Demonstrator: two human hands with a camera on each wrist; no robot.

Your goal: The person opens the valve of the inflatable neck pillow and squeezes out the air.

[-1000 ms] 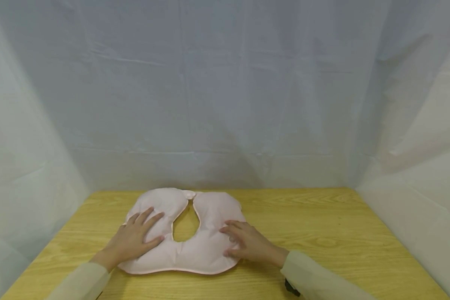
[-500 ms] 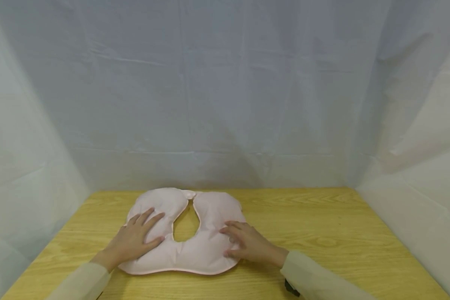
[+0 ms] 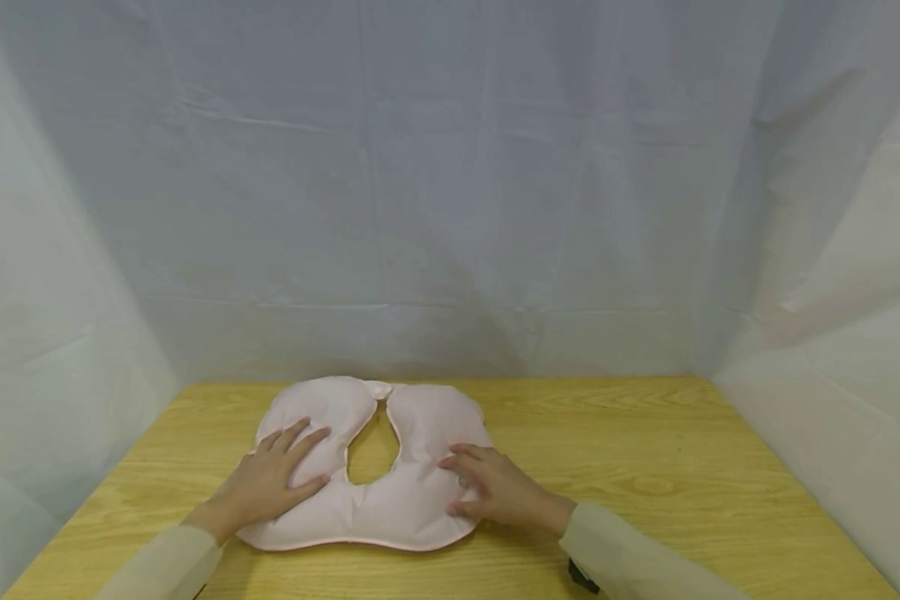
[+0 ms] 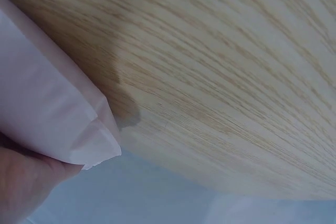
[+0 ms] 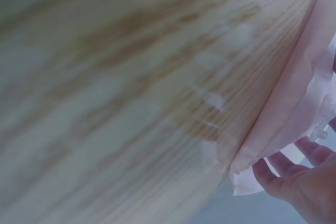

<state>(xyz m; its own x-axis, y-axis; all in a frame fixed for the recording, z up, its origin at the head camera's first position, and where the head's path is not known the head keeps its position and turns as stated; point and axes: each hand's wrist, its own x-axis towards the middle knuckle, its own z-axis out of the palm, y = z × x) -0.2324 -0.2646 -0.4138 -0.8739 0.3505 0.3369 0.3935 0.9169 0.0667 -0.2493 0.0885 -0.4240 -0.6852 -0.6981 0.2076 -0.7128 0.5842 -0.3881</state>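
Observation:
A pale pink inflatable U-shaped neck pillow (image 3: 420, 417) lies flat on the table, its two ends meeting at a small tab (image 3: 377, 389) on the far side. My left hand (image 3: 262, 483) rests on the left lobe with fingers spread. On the right lobe lies my right hand (image 3: 506, 492), its fingers slightly bent and thumb apart from them. In the right wrist view a clear plastic valve (image 5: 321, 129) shows close to the fingertips. The left wrist view has the pillow's edge (image 4: 47, 87) standing off the wood, part of the hand (image 4: 26, 187) beside it.
The wooden table (image 3: 645, 467) extends well to the right of the pillow. Pale sheeting (image 3: 450, 208) hangs behind it and along both sides. A small black item (image 3: 583, 575) shows under the right sleeve (image 3: 630, 550).

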